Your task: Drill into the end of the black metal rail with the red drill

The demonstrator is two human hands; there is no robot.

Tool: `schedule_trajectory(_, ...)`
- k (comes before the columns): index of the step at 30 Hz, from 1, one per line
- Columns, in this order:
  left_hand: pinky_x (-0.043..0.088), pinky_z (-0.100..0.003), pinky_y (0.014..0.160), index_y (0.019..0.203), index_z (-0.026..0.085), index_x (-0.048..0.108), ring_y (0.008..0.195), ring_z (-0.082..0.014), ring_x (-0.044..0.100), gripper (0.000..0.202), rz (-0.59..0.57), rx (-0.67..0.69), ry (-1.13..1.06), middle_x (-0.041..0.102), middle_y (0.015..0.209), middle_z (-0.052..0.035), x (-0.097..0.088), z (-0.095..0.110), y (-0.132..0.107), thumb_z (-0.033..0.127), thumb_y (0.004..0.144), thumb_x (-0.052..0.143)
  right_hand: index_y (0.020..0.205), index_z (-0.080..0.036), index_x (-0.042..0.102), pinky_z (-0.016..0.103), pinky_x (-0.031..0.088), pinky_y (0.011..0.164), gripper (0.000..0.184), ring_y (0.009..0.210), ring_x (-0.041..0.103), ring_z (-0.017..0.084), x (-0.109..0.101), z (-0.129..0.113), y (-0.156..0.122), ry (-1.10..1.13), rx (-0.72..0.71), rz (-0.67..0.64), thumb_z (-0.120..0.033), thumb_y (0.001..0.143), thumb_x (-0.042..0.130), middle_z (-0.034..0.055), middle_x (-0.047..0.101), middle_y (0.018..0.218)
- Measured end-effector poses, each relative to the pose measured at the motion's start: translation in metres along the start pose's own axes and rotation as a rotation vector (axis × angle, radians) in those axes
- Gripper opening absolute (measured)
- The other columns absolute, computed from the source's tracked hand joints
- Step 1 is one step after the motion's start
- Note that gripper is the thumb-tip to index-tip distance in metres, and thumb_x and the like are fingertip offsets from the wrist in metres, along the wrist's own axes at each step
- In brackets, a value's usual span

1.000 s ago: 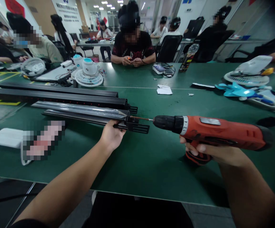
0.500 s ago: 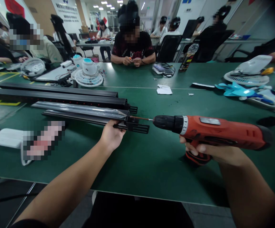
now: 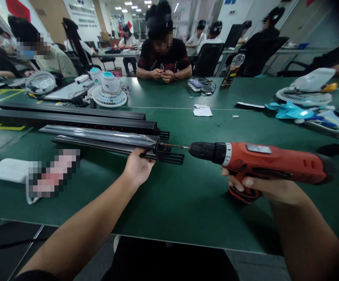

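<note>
My right hand (image 3: 245,185) is wrapped round the grip of a red and black cordless drill (image 3: 269,162), which points left. A long thin bit (image 3: 175,146) runs from its chuck to the end of a black metal profile (image 3: 107,142); the exact contact at the tip is too small to make out. Clear plastic film covers part of that profile. My left hand (image 3: 140,166) grips the profile close to its right end, fingers underneath and partly hidden. A slotted black bracket (image 3: 172,157) sticks out from that end, just right of my left hand.
Two more black profiles (image 3: 70,118) lie behind. A white fan (image 3: 109,91) stands at back left; blue fan blades (image 3: 294,110) and another fan (image 3: 305,91) are at right. White paper (image 3: 202,111) and a bottle (image 3: 233,70) are further back. A person (image 3: 164,50) sits opposite.
My hands, the drill and the profile hold nearly the same position. The person opposite has shifted their hands slightly.
</note>
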State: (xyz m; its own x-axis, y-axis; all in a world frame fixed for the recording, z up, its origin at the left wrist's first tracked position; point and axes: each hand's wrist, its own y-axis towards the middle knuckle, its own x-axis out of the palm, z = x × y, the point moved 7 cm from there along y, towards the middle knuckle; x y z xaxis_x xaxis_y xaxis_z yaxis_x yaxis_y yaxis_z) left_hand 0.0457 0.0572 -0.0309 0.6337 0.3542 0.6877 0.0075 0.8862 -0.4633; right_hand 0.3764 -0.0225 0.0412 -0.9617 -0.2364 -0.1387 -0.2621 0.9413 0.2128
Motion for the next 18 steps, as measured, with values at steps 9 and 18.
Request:
schedule_trajectory(9,0.061,-0.032,0.083,0.105,0.022,0.075,0.091,-0.0213,0.078,0.026,0.007,-0.017,-0.011,0.081,0.096,-0.0061,0.0022,0.0004,-0.0024,0.007,0.087,0.063,0.113,-0.028,0.096,0.029,0.068,0.052,0.031,0.053,0.068,0.013,0.0006,-0.002,-0.0001,0.031,-0.014,-0.028,-0.05,0.091,0.101,0.0083,0.089,0.098)
schedule_trajectory(18,0.059,-0.03,0.079,0.097,0.022,0.071,0.085,-0.0186,0.074,0.019,0.027,-0.014,-0.002,0.079,0.093,-0.005,0.0022,0.0006,-0.0024,0.007,0.087,0.064,0.113,-0.025,0.095,0.029,0.068,0.051,0.036,0.052,0.065,0.014,-0.0002,0.002,-0.0014,0.021,-0.024,-0.018,-0.055,0.093,0.098,0.0063,0.084,0.085)
